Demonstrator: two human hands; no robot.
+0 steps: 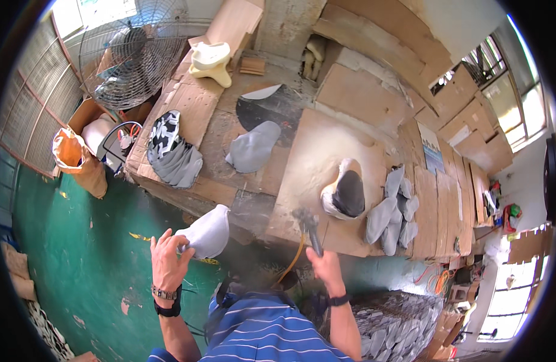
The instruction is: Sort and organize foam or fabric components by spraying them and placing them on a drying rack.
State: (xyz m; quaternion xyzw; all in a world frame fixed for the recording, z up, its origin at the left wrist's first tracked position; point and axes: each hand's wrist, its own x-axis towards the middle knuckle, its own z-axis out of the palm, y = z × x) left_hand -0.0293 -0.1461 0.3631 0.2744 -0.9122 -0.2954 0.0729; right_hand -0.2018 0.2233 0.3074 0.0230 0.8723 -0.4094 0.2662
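My left hand (pixel 167 260) pinches the edge of a light grey, curved fabric piece (pixel 208 233) and holds it up in front of the table's edge. My right hand (pixel 326 269) is closed round the handle of a spray gun (pixel 312 231), from which a yellow hose (pixel 293 264) hangs. Just beyond the gun, a white rounded form (pixel 330 203) with a dark grey pad (pixel 351 192) on it rests on a cardboard sheet (pixel 296 175). Another grey fabric piece (pixel 254 146) lies farther left on the table.
Overlapping grey pieces (pixel 394 211) lie right of the form. At the left stand a grey stack (pixel 178 163), a cream form (pixel 210 63) and a large wire-caged fan (pixel 132 54). A paper sack (pixel 82 161) is on the green floor. A heap of grey pieces (pixel 393 326) is by my right arm.
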